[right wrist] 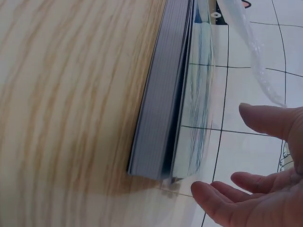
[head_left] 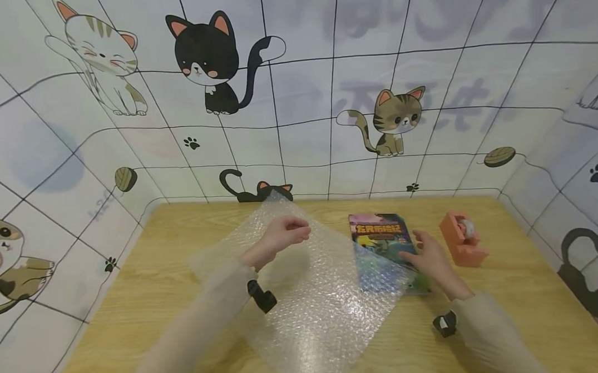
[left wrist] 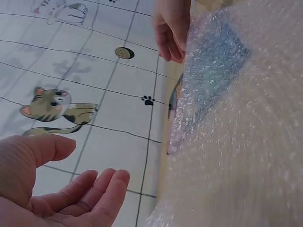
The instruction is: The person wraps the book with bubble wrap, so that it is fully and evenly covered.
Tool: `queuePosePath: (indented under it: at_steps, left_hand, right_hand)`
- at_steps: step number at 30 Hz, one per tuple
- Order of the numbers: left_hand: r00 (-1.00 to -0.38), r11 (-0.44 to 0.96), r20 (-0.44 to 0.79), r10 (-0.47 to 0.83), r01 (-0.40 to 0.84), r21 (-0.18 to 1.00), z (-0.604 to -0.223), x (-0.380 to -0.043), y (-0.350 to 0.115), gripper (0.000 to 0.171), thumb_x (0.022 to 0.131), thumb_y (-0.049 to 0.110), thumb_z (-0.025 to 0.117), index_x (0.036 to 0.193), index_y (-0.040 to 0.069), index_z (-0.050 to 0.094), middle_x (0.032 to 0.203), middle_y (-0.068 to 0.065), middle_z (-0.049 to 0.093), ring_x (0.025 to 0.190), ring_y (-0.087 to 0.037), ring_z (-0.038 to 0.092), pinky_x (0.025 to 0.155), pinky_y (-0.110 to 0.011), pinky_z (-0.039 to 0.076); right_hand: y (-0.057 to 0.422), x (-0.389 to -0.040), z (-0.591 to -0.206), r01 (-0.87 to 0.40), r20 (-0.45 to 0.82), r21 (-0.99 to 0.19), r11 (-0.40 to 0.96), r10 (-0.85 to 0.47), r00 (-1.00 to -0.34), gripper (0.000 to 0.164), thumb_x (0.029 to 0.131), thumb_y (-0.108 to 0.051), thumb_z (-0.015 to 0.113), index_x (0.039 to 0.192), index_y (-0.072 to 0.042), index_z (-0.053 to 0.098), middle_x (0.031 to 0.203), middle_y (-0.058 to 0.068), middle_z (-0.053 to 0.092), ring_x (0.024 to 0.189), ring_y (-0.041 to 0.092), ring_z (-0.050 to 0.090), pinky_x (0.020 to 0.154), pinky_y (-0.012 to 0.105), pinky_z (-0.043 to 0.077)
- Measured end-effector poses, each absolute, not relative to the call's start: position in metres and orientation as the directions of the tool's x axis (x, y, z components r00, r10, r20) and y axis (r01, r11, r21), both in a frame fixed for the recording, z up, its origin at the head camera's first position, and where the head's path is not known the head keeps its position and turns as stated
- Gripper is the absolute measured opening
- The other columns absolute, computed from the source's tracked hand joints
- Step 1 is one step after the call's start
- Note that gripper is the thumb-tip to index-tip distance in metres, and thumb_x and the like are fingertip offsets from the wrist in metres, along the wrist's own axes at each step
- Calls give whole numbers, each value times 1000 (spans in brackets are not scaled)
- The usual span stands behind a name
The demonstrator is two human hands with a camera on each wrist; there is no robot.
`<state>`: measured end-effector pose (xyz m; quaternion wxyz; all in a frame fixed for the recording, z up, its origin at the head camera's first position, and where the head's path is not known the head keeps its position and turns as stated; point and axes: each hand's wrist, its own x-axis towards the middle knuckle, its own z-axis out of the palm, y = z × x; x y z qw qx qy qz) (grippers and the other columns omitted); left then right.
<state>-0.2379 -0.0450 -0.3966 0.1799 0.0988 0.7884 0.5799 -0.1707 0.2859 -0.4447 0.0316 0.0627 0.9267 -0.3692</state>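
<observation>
A sheet of bubble wrap (head_left: 329, 296) lies askew across the middle of the table. Its right corner overlaps the lower part of a book (head_left: 381, 234) with a colourful cover, whose upper part shows bare. Over the wrap is my left hand (head_left: 285, 234), fingers loosely bent, with nothing between thumb and fingers in the left wrist view. My right hand (head_left: 431, 258) is at the book's right edge, thumb and fingers spread apart. In the right wrist view the book's thick page edges (right wrist: 158, 104) stand beside that hand's fingertips (right wrist: 201, 189).
To the right of the book stands a coral tape dispenser (head_left: 462, 240) with a roll of clear tape. The wooden table (head_left: 158, 281) is bounded at the back and sides by a cat-patterned cloth (head_left: 307, 141). Each wrist carries a black camera.
</observation>
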Motion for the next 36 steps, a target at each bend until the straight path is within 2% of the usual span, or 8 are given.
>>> queuePosePath:
  at_steps: [4, 13, 24, 26, 28, 31, 33, 36]
  left_hand:
    - [-917, 305, -152, 369, -35, 952, -409, -254, -15, 32, 90, 13, 62, 115, -6, 60, 103, -17, 66, 96, -32, 63, 85, -35, 52]
    - [-932, 350, -182, 314, -64, 934, -425, -279, 40, 47, 87, 22, 68, 125, -1, 55, 116, -13, 61, 108, -25, 57, 88, -34, 49]
    - [-903, 458, -309, 298, -149, 876, -444, -280, 78, 67, 89, 27, 63, 140, -7, 35, 143, -20, 38, 128, -32, 40, 101, -42, 40]
    - [-902, 438, -300, 309, -145, 887, -446, -279, 81, 61, 89, 23, 63, 135, -9, 39, 138, -21, 43, 119, -29, 47, 97, -40, 44]
    - [-896, 409, -296, 330, -147, 901, -446, -279, 85, 49, 89, 20, 62, 123, -12, 49, 119, -19, 54, 98, -23, 53, 85, -35, 47]
    - [-894, 372, -297, 335, -164, 913, -447, -279, 91, 34, 88, 19, 64, 108, -8, 57, 93, -11, 56, 77, -18, 48, 70, -31, 45]
    - [-893, 362, -315, 322, -192, 912, -447, -279, 95, 33, 87, 20, 65, 107, -6, 59, 90, -9, 57, 79, -18, 52, 72, -31, 47]
    - [-898, 370, -341, 280, -226, 901, -446, -279, 100, 45, 85, 22, 68, 119, -4, 57, 110, -13, 61, 99, -22, 57, 84, -35, 49]
  right_hand:
    - [291, -170, -445, 176, -151, -684, 708, 99, -984, 78, 87, -18, 65, 139, 18, 19, 136, 43, 27, 120, 56, 35, 94, 60, 38]
    - [299, -163, -446, 196, -184, -719, 666, 90, -979, 78, 88, -14, 64, 139, 19, 16, 135, 43, 28, 122, 55, 34, 96, 59, 37]
    - [298, -164, -452, 264, -250, -769, 582, 107, -962, 77, 92, -18, 60, 143, 14, 13, 141, 39, 25, 129, 49, 30, 102, 56, 33]
    - [298, -166, -451, 277, -265, -787, 552, 103, -959, 76, 93, -19, 58, 144, 13, 12, 142, 38, 24, 130, 48, 29, 102, 55, 33]
    - [298, -167, -451, 292, -282, -798, 527, 103, -954, 75, 94, -19, 57, 144, 12, 11, 144, 36, 23, 131, 47, 28, 102, 54, 33]
    - [298, -170, -451, 289, -281, -807, 515, 96, -955, 72, 94, -16, 56, 144, 11, 13, 144, 35, 23, 132, 46, 28, 103, 54, 34]
    - [297, -171, -452, 286, -278, -813, 507, 93, -956, 71, 94, -14, 56, 144, 12, 13, 144, 36, 23, 131, 46, 27, 102, 54, 33]
    - [295, -171, -451, 277, -267, -820, 500, 94, -959, 70, 92, -9, 57, 143, 13, 14, 143, 37, 23, 131, 48, 26, 102, 55, 33]
